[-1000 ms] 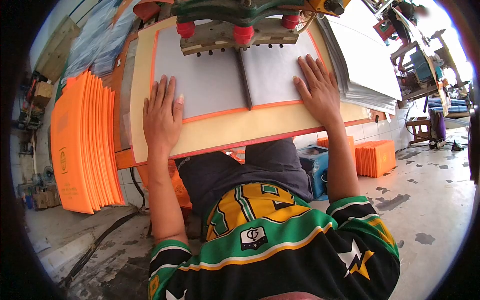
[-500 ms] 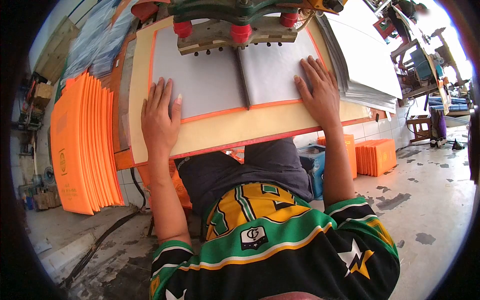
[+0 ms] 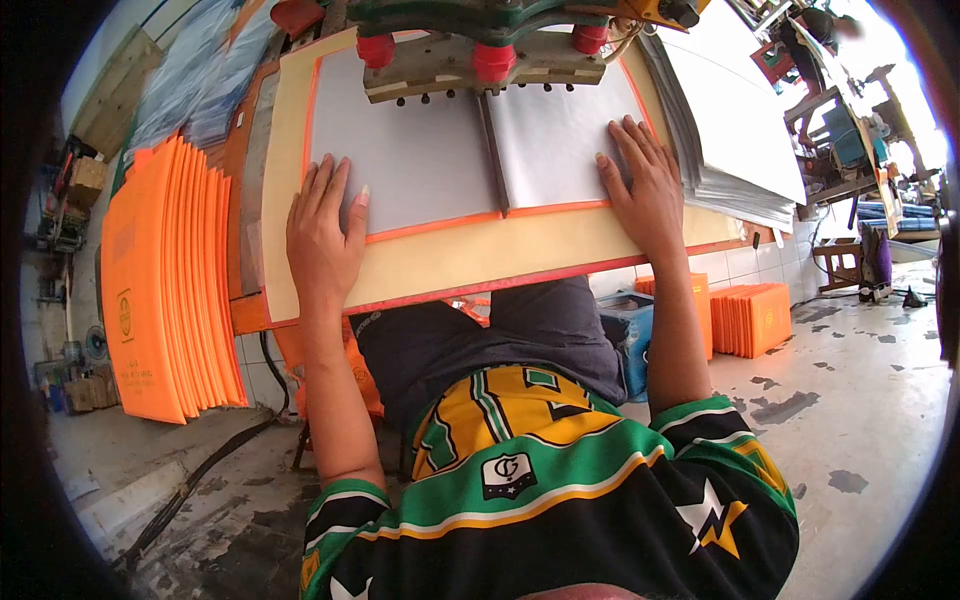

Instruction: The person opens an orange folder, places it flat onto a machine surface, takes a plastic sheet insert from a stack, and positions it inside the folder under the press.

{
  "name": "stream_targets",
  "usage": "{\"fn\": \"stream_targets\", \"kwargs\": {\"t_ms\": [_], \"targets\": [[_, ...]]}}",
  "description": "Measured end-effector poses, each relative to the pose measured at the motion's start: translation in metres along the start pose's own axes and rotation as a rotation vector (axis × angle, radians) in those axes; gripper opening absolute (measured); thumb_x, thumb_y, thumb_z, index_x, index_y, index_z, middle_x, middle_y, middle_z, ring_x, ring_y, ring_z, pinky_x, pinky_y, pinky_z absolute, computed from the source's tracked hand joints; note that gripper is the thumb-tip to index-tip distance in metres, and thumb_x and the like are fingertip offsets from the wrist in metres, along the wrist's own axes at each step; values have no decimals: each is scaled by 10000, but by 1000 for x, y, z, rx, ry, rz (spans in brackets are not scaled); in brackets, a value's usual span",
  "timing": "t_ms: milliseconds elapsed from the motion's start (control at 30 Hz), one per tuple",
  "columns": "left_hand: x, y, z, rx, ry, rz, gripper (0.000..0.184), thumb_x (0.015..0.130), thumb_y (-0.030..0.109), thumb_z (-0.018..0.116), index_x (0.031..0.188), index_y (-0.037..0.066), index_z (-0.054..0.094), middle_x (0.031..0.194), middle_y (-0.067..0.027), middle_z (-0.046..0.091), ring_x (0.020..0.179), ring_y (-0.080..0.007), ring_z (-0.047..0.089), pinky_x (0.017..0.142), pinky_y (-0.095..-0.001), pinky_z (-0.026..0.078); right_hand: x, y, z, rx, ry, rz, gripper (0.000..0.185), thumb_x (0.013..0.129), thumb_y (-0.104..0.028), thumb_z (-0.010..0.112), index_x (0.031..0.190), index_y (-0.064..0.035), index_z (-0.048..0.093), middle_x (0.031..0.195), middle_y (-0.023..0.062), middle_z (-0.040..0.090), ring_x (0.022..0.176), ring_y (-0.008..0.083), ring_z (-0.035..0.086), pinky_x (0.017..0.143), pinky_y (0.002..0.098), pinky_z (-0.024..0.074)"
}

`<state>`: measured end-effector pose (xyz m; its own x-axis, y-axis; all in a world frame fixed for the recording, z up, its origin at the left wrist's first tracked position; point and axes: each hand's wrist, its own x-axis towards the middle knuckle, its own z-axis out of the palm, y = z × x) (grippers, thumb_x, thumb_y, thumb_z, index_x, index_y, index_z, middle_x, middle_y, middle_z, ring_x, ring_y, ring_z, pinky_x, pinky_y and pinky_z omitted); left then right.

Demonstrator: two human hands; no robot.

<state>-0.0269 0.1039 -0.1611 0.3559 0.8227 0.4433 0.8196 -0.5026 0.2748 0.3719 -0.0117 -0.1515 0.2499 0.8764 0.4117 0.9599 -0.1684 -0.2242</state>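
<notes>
An orange-edged folder cover lies spread open, pale inner side up, on a cream board. A dark strip runs down its middle. My left hand rests flat on the cover's left edge, fingers stretched out. At the opposite edge, my right hand also lies flat, thumb apart from the fingers. Neither hand grips anything. Over the cover's far part sits a machine head with red cylindrical pads, hiding some of that edge.
A row of orange folders stands at the left, beside plastic-wrapped sheets. Stacked white sheets lie to the right. Below the table are a blue crate and more orange folders. A black cable crosses the floor.
The view has shifted slightly, moving the table and machine a little rightward in the picture. Both hands stay flat at the cover's edges.
</notes>
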Motion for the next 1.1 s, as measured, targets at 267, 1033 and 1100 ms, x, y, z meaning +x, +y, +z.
{"fn": "stream_targets", "kwargs": {"t_ms": [267,1033,1100], "targets": [[1,1,-4,27,-5,33,518,1135,370,576,1546,59,624,1625,-181,577,1527,-365,516,1271,-481,397,0,1,0,3,-5,-4,577,1102,-467,567,1567,-128,606,1663,137,542,1593,320,428,1336,513,262],[1,3,-4,37,-4,15,507,1130,348,583,1542,56,625,1619,-178,583,1524,-368,521,1268,-475,402,1,1,2,-19,11,3,565,1103,-465,571,1552,-124,624,1651,141,556,1588,336,433,1330,521,276],[2,4,-6,24,-2,21,508,1129,347,584,1541,52,625,1619,-179,583,1523,-370,521,1267,-475,403,1,-1,-1,11,12,-5,568,1101,-463,579,1548,-117,625,1645,146,560,1581,343,441,1324,522,288]]}}
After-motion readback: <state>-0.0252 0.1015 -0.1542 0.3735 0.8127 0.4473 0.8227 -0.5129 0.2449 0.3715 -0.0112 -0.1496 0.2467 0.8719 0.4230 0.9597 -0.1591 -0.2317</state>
